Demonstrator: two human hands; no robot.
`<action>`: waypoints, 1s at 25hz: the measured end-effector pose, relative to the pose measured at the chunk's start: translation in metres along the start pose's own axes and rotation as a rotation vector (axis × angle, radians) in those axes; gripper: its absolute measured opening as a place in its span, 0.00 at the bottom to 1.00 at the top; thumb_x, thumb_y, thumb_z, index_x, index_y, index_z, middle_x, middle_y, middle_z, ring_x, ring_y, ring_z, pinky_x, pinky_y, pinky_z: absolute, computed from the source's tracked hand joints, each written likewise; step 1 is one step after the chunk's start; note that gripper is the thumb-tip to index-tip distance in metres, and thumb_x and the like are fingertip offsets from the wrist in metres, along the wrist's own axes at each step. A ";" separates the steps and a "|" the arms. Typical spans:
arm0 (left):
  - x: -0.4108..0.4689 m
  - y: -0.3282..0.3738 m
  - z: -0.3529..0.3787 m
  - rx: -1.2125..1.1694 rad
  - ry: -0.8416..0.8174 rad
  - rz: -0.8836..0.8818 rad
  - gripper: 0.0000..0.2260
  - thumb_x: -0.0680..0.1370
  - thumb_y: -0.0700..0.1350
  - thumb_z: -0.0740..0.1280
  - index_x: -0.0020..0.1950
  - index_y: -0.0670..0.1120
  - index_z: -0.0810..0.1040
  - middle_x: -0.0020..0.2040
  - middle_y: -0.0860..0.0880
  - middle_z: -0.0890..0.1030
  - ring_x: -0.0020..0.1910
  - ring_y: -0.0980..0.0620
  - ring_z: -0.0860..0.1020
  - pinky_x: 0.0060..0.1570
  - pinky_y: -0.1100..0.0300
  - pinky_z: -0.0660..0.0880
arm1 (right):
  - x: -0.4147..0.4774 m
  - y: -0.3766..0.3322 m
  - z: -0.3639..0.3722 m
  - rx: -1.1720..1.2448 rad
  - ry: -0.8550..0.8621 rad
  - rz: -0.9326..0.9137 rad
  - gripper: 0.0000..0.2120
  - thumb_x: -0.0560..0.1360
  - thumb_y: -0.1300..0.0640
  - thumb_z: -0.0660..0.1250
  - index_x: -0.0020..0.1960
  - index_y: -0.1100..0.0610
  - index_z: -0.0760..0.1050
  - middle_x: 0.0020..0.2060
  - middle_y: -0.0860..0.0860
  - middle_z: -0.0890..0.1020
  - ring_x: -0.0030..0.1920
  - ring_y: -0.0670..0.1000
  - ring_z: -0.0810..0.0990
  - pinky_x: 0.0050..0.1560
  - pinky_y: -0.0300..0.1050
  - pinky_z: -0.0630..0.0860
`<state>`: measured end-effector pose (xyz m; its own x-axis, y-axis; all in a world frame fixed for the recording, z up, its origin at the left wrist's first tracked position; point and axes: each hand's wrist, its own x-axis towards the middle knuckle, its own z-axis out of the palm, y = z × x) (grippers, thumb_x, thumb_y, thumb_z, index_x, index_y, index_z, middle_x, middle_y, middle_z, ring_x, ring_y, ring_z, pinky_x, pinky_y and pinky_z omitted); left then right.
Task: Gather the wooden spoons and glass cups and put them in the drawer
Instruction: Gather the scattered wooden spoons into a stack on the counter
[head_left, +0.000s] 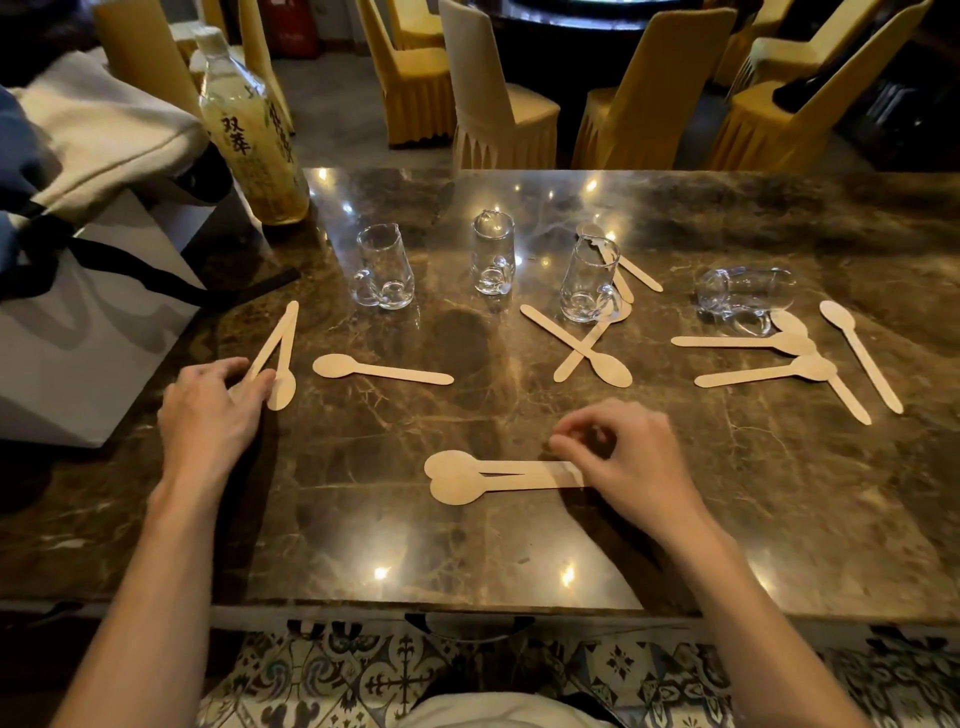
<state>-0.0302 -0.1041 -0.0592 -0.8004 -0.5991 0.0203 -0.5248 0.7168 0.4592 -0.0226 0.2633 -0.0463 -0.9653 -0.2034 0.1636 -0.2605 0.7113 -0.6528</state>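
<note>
Down at the near edge, the right hand (631, 457) hovers palm-down with its fingertips (563, 444) pinched at the handle ends of a pair of pale flat wooden spoons (498, 477), which lie side by side with bowls pointing left; whether it grips them or only touches them I cannot tell. The left hand (210, 410), wrist cocked and fingers loosely curled, rests its fingertips on the bowls of a second pair of pale wooden spoons (278, 358), which fan out toward the far side; it seems to be pressing them together to lift as one, though no firm grasp shows. Both forearms reach in from the near side of the dark polished marble bench (467, 561).

Further out lie a single wooden spoon (382, 370), a crossed pair of spoons (584, 345) and a loose cluster of spoons at the right (810, 358). Three small clear glass cups stand upright (382, 270), one glass cup lies tipped over (743, 296). A curved drawer handle (470, 626) shows below the bench edge; the drawer looks closed. Gathering has barely begun.
</note>
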 end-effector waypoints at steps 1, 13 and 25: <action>0.000 0.000 0.001 0.022 0.000 0.008 0.22 0.76 0.58 0.63 0.65 0.46 0.75 0.65 0.40 0.74 0.63 0.38 0.70 0.60 0.39 0.70 | 0.010 0.003 -0.003 -0.005 0.072 0.024 0.04 0.69 0.50 0.72 0.43 0.47 0.81 0.37 0.40 0.79 0.41 0.45 0.77 0.50 0.53 0.75; -0.007 0.006 0.005 0.067 0.100 -0.015 0.16 0.78 0.51 0.64 0.61 0.43 0.76 0.61 0.37 0.74 0.61 0.37 0.71 0.58 0.40 0.70 | 0.059 0.045 0.013 -0.363 0.265 0.184 0.17 0.72 0.44 0.67 0.56 0.52 0.79 0.51 0.53 0.80 0.54 0.56 0.74 0.50 0.51 0.68; -0.029 0.036 -0.020 -0.274 0.058 0.114 0.12 0.78 0.53 0.62 0.59 0.51 0.75 0.57 0.47 0.76 0.55 0.48 0.73 0.54 0.46 0.74 | 0.052 0.020 -0.006 -0.040 0.029 0.114 0.14 0.69 0.47 0.72 0.54 0.48 0.79 0.51 0.49 0.78 0.52 0.51 0.74 0.57 0.55 0.71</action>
<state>-0.0201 -0.0683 -0.0261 -0.8279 -0.5450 0.1323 -0.3282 0.6621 0.6737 -0.0781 0.2712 -0.0462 -0.9886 -0.1008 0.1117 -0.1491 0.7554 -0.6381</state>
